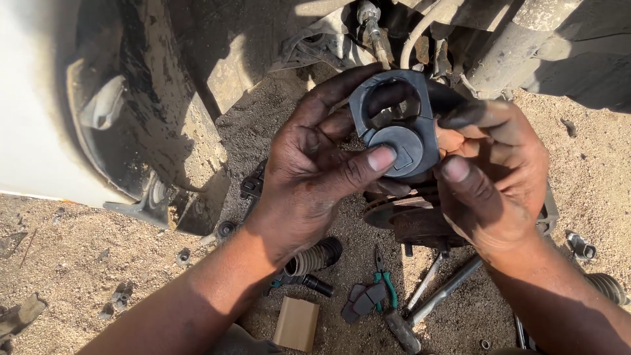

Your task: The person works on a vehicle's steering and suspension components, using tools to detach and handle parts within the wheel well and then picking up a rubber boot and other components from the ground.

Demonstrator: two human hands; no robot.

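Your fingers (pixel 381 158) pinch a dark plastic part (pixel 397 128) from both sides. The left hand (pixel 309 171) presses its thumb flat on the round disc at the lower half of the part, and its other fingers are behind it. The right hand (pixel 493 171) closes on the edge at 3 o'clock, with the thumb at the lower corner and a finger over the top. The part has an open ring above and a solid disc below; you hold it upright, in the air, in front of the wheel arch.

I judge that you are now inspecting or orienting the part between the hands, not fitting it. The next move, I think, needs a firm two-sided hold and a turn of the part, because the greasy fingers can slip.

Just below the hands, at 6 o'clock, sits a rusty brake disc (pixel 411 220). Further down on the sandy ground (pixel 85 263) lie green-handled pliers (pixel 386 283), a ribbed rubber boot (pixel 314 256), a small cardboard box (pixel 297 323) and a metal bar (pixel 444 289). At 9 o'clock is the white car body (pixel 33 98).
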